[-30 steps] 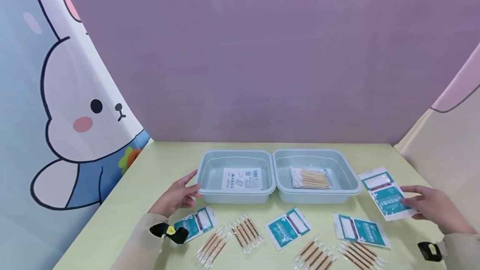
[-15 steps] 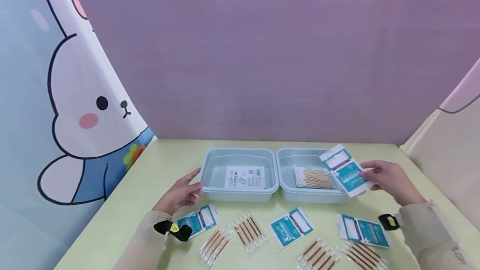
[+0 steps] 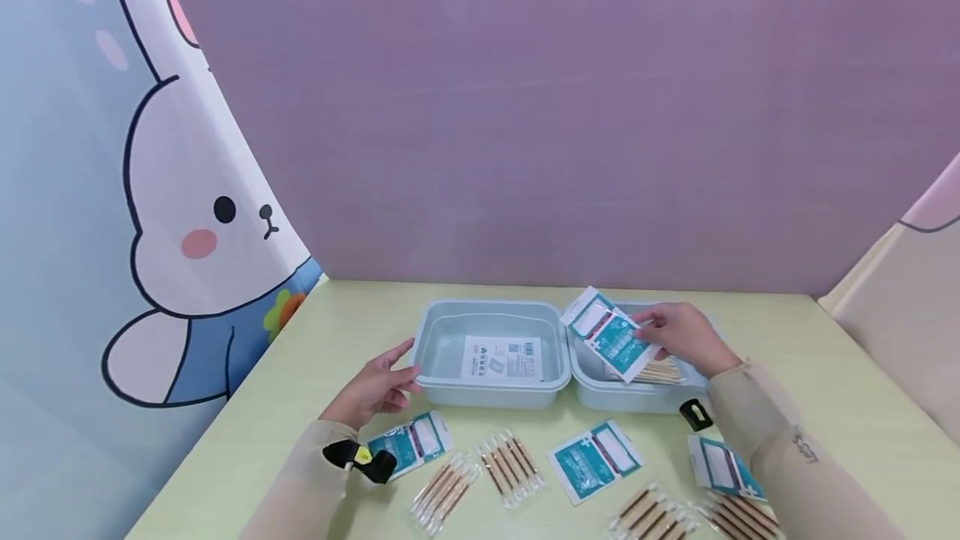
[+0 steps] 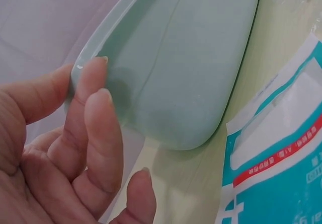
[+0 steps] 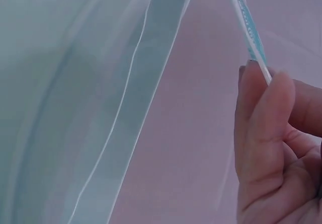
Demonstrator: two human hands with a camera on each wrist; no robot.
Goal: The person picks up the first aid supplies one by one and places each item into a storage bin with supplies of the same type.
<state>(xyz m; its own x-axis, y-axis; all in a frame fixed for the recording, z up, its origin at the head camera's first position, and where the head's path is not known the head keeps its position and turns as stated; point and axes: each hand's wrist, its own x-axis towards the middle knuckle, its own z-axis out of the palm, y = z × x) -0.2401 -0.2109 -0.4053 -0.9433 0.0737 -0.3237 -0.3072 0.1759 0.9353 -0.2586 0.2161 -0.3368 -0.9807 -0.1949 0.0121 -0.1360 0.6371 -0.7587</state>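
Head view showed the packet (image 3: 611, 336), pinched in the right hand (image 3: 681, 338), shifted from beside the right tray (image 3: 630, 398) to above its left end, apparently mid-transfer toward the left tray (image 3: 487, 397), whose rim the left hand (image 3: 371, 390) gripped.

Person w/ bare hands: L hand (image 3: 375, 390) (lower frame, L of ctr), R hand (image 3: 686, 336) (R of ctr). Long pale beige sleeves, both arms. L sleeve (image 3: 300, 477), bottom L of ctr, looks plain; R sleeve (image 3: 780, 448), lower R, has small dk lettering (image 3: 805, 444) on forearm, too tiny to read. Blk wrist unit (image 3: 381, 467) at L cuff, rounded end, small yellow patch (image 3: 363, 454) mid-way. Boxy blk piece (image 3: 686, 408) by R cuff, lighter ctr. L-wrist view, ctr L: fingernails (image 4: 104, 59) extend slightly past tips.
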